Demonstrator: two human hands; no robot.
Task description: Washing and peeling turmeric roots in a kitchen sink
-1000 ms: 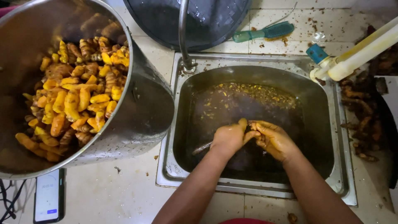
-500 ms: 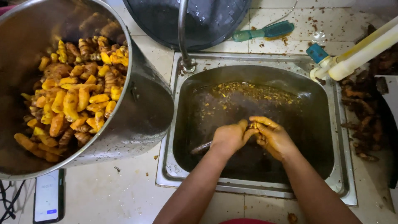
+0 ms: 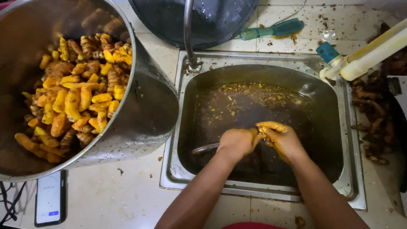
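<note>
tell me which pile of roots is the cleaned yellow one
The roots in the big steel pot on the left: bright yellow-orange. The pile right of the sink is dark brown.

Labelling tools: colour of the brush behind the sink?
Teal green, handle and bristle head alike; the brush lies on the tiled counter behind the sink. Head view shows it.

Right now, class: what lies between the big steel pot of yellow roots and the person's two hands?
In the head view, the sink's steel rim and murky brown water lie between pot and hands.
</note>
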